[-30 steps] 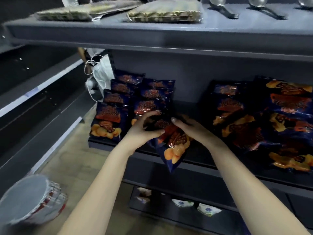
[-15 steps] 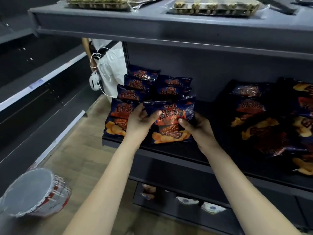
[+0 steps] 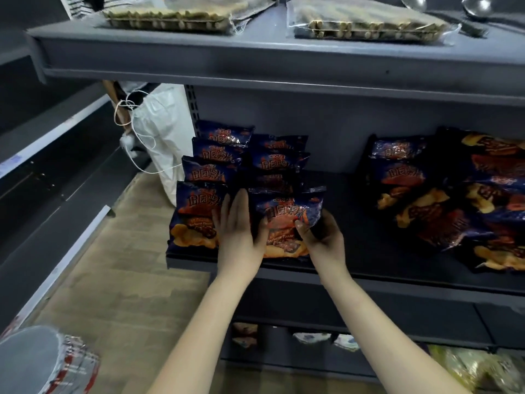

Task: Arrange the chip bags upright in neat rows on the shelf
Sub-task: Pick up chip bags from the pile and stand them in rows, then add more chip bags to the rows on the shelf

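Mid shelf [image 3: 349, 211]: two rows of upright bags at L end, running front-to-back. The left row [image 3: 199, 214] sits at the shelf's L edge w/ the second row [image 3: 278, 160] just R of it, touching. The front bag [image 3: 289, 220] stands at the lip heading the second row, left hand [image 3: 237, 231] flat on its L side btwn the rows, right hand [image 3: 324, 240] gripping its R side. Loose pile [image 3: 454, 200] of bags lies at R end of same shelf, well apart; top shelf [image 3: 284, 61] above carries two flat packs [image 3: 170, 15] side by side, bottom shelf [image 3: 284, 365] below holds small pkgs [image 3: 312, 336].

Glossy plastic chip bags [image 3: 289, 220]; matt grey metal shelf [image 3: 397, 282]; wood-look floor [image 3: 119, 280]
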Available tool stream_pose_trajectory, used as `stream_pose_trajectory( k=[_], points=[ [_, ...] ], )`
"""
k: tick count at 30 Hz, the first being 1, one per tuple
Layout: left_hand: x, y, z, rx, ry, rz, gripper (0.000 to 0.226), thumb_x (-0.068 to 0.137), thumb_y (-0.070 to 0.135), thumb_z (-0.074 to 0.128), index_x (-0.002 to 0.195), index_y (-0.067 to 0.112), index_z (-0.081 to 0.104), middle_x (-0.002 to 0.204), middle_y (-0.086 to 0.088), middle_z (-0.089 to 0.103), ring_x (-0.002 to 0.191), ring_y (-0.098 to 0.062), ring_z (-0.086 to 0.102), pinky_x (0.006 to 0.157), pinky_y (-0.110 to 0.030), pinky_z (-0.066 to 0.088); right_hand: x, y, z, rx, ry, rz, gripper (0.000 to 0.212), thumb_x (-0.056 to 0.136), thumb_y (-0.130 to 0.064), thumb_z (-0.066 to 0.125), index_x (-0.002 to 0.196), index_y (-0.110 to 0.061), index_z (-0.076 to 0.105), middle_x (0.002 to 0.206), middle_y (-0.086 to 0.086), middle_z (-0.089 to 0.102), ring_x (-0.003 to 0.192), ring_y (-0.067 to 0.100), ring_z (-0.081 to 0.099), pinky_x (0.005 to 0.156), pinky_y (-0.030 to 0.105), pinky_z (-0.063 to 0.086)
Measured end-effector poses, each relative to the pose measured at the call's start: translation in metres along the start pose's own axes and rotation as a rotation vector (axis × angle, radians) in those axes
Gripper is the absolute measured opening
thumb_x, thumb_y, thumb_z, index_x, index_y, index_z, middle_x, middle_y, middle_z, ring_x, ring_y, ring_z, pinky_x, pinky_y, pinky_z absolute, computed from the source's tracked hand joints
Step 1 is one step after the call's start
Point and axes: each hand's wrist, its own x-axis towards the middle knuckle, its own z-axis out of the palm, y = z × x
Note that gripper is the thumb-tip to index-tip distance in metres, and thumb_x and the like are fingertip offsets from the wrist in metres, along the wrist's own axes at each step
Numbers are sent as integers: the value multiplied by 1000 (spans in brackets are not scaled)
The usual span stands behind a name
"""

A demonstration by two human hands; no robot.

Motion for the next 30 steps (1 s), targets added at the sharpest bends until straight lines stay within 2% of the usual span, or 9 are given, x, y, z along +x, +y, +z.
stream_pose_trajectory(
  k=[3,6,9,16,18,21,24,27,30],
  points=[
    [-12,-22,-2,123,58,20,61,88,34,42,143,11,28,152,-14,24,141,-35,11,111,-56,7,-2,5,13,8,56,-20,38,88,-13,64,124,-16,54,110,-8,66,102,0,61,83,12,49],
    [-13,-45,-5,155,76,-79,65,86,35,42,145,15,22,154,-18,13,140,-41,5,109,-62,9,-1,11,21,-11,101,-22,40,89,-14,61,129,-14,51,117,-4,64,110,5,59,94,20,46],
    [-8,-64,-1,162,-28,-186,72,84,46,38,145,18,14,153,-24,7,137,-50,5,104,-71,13,-1,16,27,-57,145,-13,41,90,-16,61,130,-15,50,118,-6,63,111,5,57,97,22,44],
    [-8,-71,7,235,-168,-131,86,81,74,24,148,25,1,155,-16,-13,138,-48,-12,104,-68,2,-4,25,37,-159,273,-81,35,89,-21,64,122,-21,53,103,-24,60,96,-18,54,83,8,42],
    [-7,-71,7,236,-176,-117,91,79,78,21,149,24,1,155,-16,-13,138,-47,-13,104,-69,1,-5,25,39,-155,309,-96,44,88,-19,65,129,-22,49,111,-24,58,103,-17,53,87,7,41],
    [-8,-73,7,238,-187,-101,92,79,78,22,149,22,1,155,-18,-11,138,-48,-12,105,-70,3,-10,24,40,-194,332,-177,69,83,-18,71,141,-26,35,133,-8,51,124,-2,45,102,14,37],
    [-12,-77,8,267,-182,-66,91,81,76,23,149,18,5,154,-21,-3,138,-49,-6,105,-70,8,-14,22,45,-387,237,-232,79,75,-37,76,139,-42,30,142,4,35,130,7,36,99,12,34],
    [-15,-79,8,256,-167,-53,86,86,72,20,148,14,7,154,-22,1,139,-47,-1,105,-69,14,-16,23,50,-621,176,-217,82,68,-66,64,138,-55,23,152,2,21,137,24,27,101,39,41],
    [-15,-80,9,231,-143,-50,87,86,72,18,148,11,8,154,-22,3,141,-44,1,109,-64,13,-13,26,52,-762,147,-204,87,68,-74,54,142,-51,17,155,0,19,141,27,19,106,55,34]
  ],
)
